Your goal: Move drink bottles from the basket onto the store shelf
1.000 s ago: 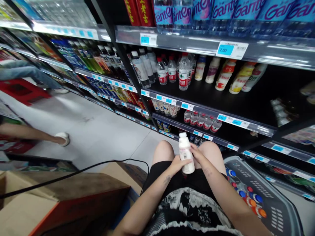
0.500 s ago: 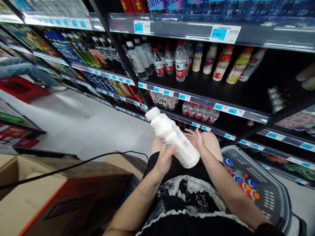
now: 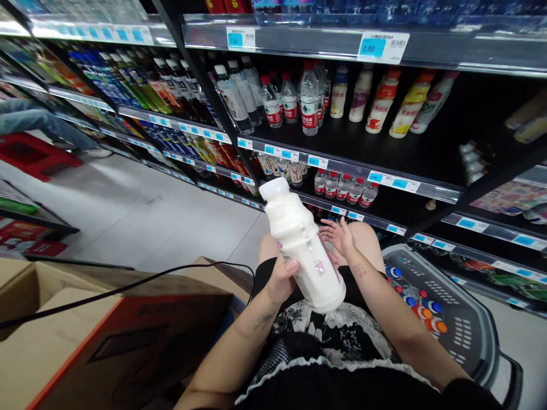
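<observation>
A large white bottle (image 3: 305, 250) with a white cap tilts up and left over my lap. My left hand (image 3: 282, 279) is wrapped round its lower left side, the thumb on the front and the other fingers behind it. Just right of the bottle, my right hand (image 3: 339, 236) is open with fingers spread and holds nothing. In front of me a shelf carries water bottles with red caps (image 3: 309, 99) and several drink bottles with coloured labels (image 3: 379, 103). Smaller water bottles (image 3: 344, 187) stand on the shelf below.
On my right sits a grey basket (image 3: 464, 319) with several capped bottles (image 3: 423, 312) inside. A cardboard box (image 3: 128, 341) stands at my left, with a black cable (image 3: 162, 273) running across it. Further left, a person's leg (image 3: 38, 125) shows near a red stool (image 3: 36, 156).
The white bottle has turned more upright and its front faces me more, with my left hand still round it. My right hand stays beside it, fingers spread. The view has shifted slightly.
</observation>
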